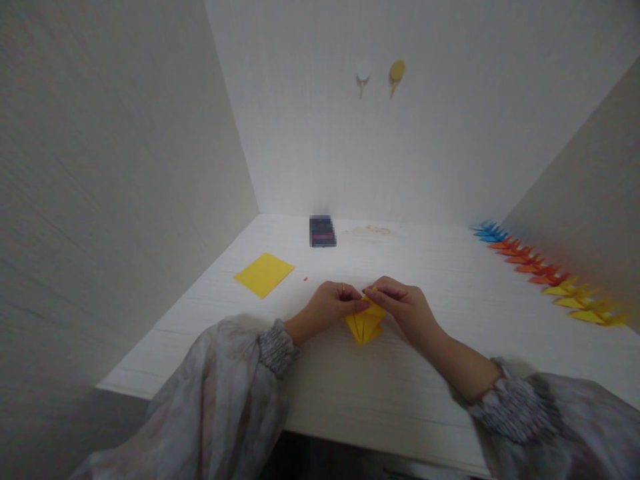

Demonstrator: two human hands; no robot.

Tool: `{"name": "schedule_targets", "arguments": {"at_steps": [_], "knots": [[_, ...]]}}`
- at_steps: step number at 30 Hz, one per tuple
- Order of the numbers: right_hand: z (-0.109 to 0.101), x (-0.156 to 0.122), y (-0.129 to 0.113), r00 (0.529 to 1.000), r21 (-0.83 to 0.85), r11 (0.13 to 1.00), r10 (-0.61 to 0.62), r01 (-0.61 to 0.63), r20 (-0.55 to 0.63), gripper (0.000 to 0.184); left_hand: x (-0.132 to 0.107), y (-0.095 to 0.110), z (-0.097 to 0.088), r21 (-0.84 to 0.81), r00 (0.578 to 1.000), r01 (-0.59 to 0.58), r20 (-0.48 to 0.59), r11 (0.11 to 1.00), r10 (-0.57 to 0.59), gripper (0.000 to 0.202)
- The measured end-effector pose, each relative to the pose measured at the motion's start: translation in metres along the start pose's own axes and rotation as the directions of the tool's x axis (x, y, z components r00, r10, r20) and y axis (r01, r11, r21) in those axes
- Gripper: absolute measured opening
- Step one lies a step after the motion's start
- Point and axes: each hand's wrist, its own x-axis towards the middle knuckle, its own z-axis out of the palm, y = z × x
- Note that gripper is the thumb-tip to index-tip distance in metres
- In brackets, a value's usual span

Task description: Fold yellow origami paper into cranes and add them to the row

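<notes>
Between both hands, a partly folded piece of yellow origami paper point(363, 325) is held just over the table, its pointed end towards me and its creases showing. My left hand point(334, 303) pinches its upper left side with thumb and fingers; a ring shows on one finger. My right hand point(406, 303) grips the upper right side, fingertips close to those of the left. The fingers hide the paper's top part. A flat square of yellow paper point(264, 274) lies on the table, to the left of my left hand.
Along the right wall runs a row of folded paper cranes, blue point(490, 231), orange-red point(531, 261) and yellow point(583, 301). A dark blurred object point(323, 231) stands near the back wall. A tiny red scrap point(305, 279) lies on the white table point(200, 340). Two hooks point(397, 71) hang on the back wall.
</notes>
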Motion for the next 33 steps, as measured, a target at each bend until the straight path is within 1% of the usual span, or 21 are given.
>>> {"name": "schedule_targets", "arguments": {"at_steps": [4,10,13,15,17,18,20,23,25,26,28,33], "knots": [[0.0,0.0,0.0,1.0,0.012,1.0,-0.013,0.013,-0.018,0.019,0.001,-0.001,0.001,-0.033,1.0,0.016,0.004,0.999,-0.016,0.027],[0.002,-0.004,-0.003,0.996,0.022,0.999,-0.041,0.043,-0.082,0.021,-0.001,0.005,0.004,-0.131,0.999,0.05,0.028,0.99,-0.047,0.024],[0.002,-0.005,-0.006,0.991,0.047,0.996,-0.07,0.075,-0.111,0.02,-0.001,0.005,0.005,-0.12,0.998,0.059,0.026,0.991,-0.056,0.024],[0.0,-0.004,-0.007,0.979,0.061,0.993,-0.093,0.105,-0.179,0.021,-0.001,0.003,0.004,-0.073,0.997,0.074,0.035,0.995,-0.071,0.023],[-0.002,-0.002,-0.008,0.957,0.059,0.99,-0.105,0.125,-0.271,0.024,-0.001,0.001,0.003,-0.018,0.996,0.085,0.041,0.996,-0.084,0.023],[-0.003,-0.001,-0.007,0.952,0.056,0.991,-0.099,0.12,-0.289,0.024,0.0,0.0,0.003,-0.009,0.996,0.081,0.027,0.997,-0.081,0.023],[-0.003,0.001,-0.005,0.968,0.062,0.996,-0.052,0.069,-0.247,0.025,0.0,-0.001,0.002,-0.024,0.998,0.065,-0.003,0.998,-0.066,0.024],[0.001,0.002,-0.002,0.994,0.094,0.994,0.057,-0.048,-0.098,0.024,0.001,0.0,0.001,-0.028,0.999,0.038,-0.024,0.999,-0.039,0.025],[0.005,0.002,0.0,0.991,0.099,0.986,0.134,-0.135,0.016,0.022,0.001,-0.001,0.001,-0.005,0.999,0.022,-0.033,1.0,-0.023,0.025],[0.006,0.002,0.001,0.986,0.093,0.982,0.162,-0.166,0.052,0.022,0.002,-0.001,0.0,0.001,0.999,0.017,-0.035,1.0,-0.017,0.025],[0.007,0.001,0.003,0.981,0.073,0.98,0.183,-0.187,0.06,0.023,0.002,-0.003,0.0,-0.001,0.999,0.017,-0.027,1.0,-0.017,0.024],[0.005,0.0,0.006,0.991,0.017,0.992,0.128,-0.129,0.023,0.025,0.001,-0.005,0.0,-0.001,1.0,0.015,0.01,1.0,-0.015,0.028]]}}
